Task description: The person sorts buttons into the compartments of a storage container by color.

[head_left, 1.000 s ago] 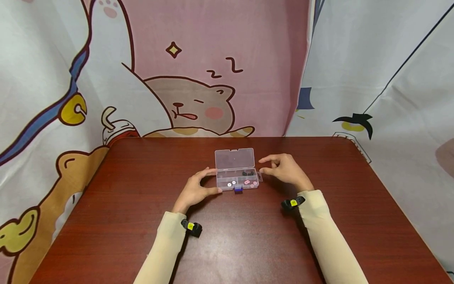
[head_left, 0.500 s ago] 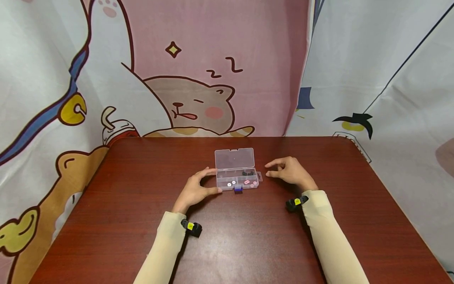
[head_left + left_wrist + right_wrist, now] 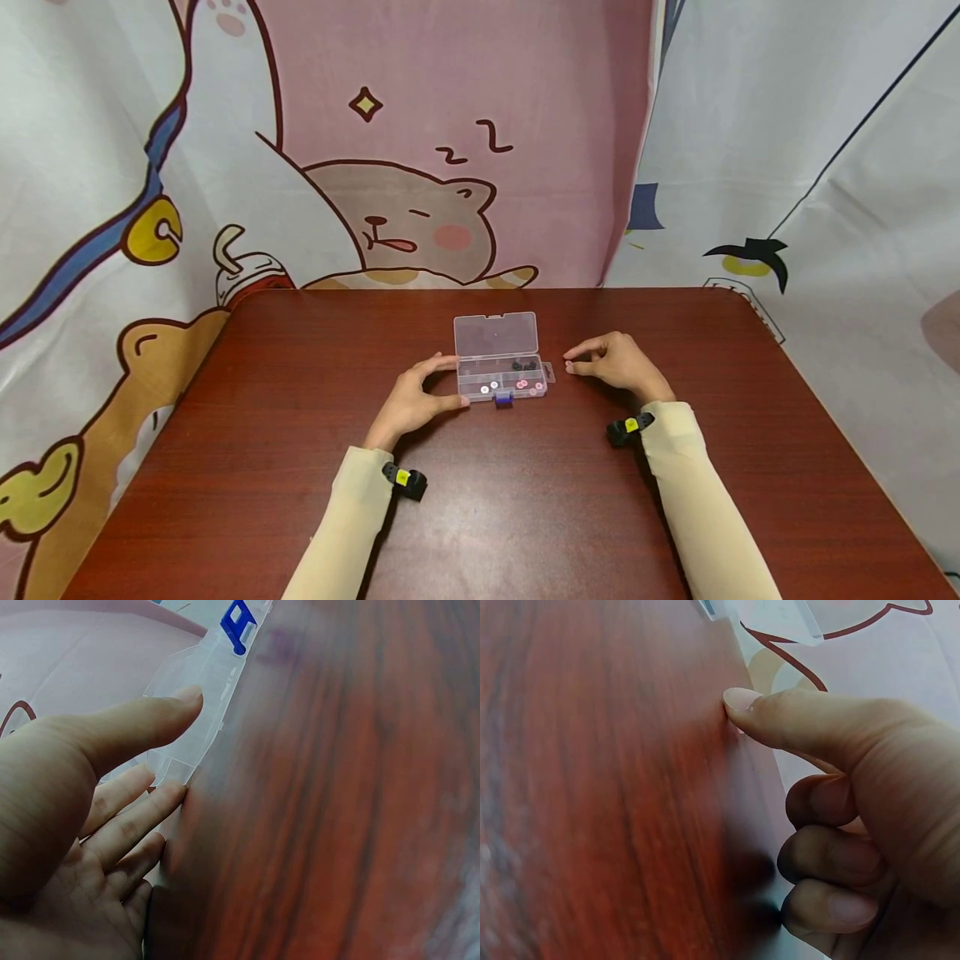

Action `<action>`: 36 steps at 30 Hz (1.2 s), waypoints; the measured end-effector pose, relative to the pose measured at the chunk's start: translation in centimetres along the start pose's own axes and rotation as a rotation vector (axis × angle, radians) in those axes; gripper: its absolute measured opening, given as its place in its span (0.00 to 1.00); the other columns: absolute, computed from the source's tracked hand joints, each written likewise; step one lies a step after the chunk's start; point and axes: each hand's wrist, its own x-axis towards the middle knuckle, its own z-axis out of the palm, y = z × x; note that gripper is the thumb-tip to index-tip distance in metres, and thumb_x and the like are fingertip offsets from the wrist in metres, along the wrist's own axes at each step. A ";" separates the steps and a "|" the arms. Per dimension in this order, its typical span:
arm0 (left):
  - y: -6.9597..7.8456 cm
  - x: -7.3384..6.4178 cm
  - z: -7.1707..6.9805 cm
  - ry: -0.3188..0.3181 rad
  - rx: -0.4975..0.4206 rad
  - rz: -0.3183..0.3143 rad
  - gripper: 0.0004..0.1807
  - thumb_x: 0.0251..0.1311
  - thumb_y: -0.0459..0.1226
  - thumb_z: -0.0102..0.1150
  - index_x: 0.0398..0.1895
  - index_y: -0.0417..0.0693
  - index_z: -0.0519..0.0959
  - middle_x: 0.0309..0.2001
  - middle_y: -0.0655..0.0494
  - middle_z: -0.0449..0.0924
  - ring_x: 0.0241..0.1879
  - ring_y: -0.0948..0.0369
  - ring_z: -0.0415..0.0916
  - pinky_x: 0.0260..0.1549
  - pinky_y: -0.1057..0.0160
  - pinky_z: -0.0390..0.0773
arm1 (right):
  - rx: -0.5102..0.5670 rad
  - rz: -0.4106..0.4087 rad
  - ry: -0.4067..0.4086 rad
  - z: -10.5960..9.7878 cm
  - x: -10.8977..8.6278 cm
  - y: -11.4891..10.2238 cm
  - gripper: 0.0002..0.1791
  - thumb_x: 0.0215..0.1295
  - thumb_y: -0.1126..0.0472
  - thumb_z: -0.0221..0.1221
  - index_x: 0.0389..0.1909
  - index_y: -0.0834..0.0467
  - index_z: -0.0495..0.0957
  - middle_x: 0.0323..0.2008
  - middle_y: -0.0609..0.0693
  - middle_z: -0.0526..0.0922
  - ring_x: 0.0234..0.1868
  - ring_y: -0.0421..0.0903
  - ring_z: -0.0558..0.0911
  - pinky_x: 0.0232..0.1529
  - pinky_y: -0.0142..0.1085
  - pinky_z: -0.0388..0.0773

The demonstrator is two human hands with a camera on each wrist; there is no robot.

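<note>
A clear plastic compartment box stands on the table with its lid raised at the back. My left hand holds its left end, thumb at the front corner and fingers at the back; the left wrist view shows the thumb across the box wall. Inside lie small white discs, pink discs and dark pieces. Right of the box, my right hand pinches a small pinkish piece at the table between thumb and index finger. In the right wrist view the thumb mostly hides it.
The brown wooden table extends around both hands. A blue latch sits at the box's front, and a clear hanging tab juts from its right end. Behind the table hangs a printed cloth.
My right hand has moved right, away from the box's end, and its thumb and index finger have come together on the small pinkish piece. The left hand and box stay in place.
</note>
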 end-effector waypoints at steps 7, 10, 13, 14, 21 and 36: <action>0.0 0.0 0.0 0.000 -0.002 0.006 0.37 0.48 0.45 0.81 0.65 0.61 0.79 0.77 0.49 0.66 0.79 0.51 0.58 0.77 0.44 0.58 | -0.001 0.001 0.012 -0.1 0.0 0.0 0.06 0.59 0.53 0.74 0.37 0.45 0.92 0.14 0.42 0.67 0.20 0.42 0.66 0.21 0.33 0.62; -0.1 0.1 0.0 0.002 0.000 0.015 0.37 0.48 0.44 0.82 0.65 0.60 0.80 0.76 0.49 0.67 0.79 0.52 0.59 0.77 0.45 0.58 | -0.004 0.011 0.014 -0.2 -0.1 -0.1 0.06 0.58 0.53 0.74 0.36 0.46 0.92 0.14 0.41 0.68 0.22 0.42 0.65 0.22 0.33 0.62; -0.1 0.1 0.0 0.003 -0.004 0.023 0.37 0.47 0.43 0.82 0.64 0.59 0.80 0.75 0.49 0.69 0.79 0.53 0.59 0.77 0.47 0.58 | -0.009 0.030 0.019 -0.1 -0.1 -0.2 0.06 0.58 0.52 0.75 0.36 0.46 0.92 0.14 0.41 0.70 0.23 0.42 0.65 0.23 0.33 0.62; -0.1 0.2 0.1 0.003 -0.006 0.025 0.37 0.47 0.43 0.82 0.64 0.58 0.80 0.75 0.49 0.69 0.79 0.53 0.59 0.77 0.47 0.58 | -0.010 0.035 0.022 -0.1 -0.1 -0.2 0.06 0.58 0.52 0.75 0.36 0.46 0.92 0.14 0.41 0.71 0.24 0.42 0.65 0.23 0.33 0.62; -0.1 0.2 0.1 0.002 -0.011 0.018 0.37 0.47 0.43 0.82 0.64 0.58 0.80 0.75 0.48 0.68 0.79 0.53 0.59 0.78 0.47 0.58 | -0.010 0.033 0.038 0.2 0.0 -0.2 0.05 0.59 0.54 0.74 0.35 0.48 0.92 0.14 0.41 0.70 0.22 0.42 0.67 0.23 0.33 0.64; -0.1 0.2 0.0 0.002 -0.004 0.017 0.37 0.48 0.44 0.82 0.65 0.59 0.80 0.76 0.49 0.68 0.79 0.52 0.59 0.77 0.45 0.57 | -0.017 -0.024 0.030 0.4 0.3 -0.2 0.03 0.62 0.56 0.72 0.34 0.50 0.91 0.13 0.41 0.68 0.19 0.39 0.65 0.21 0.31 0.61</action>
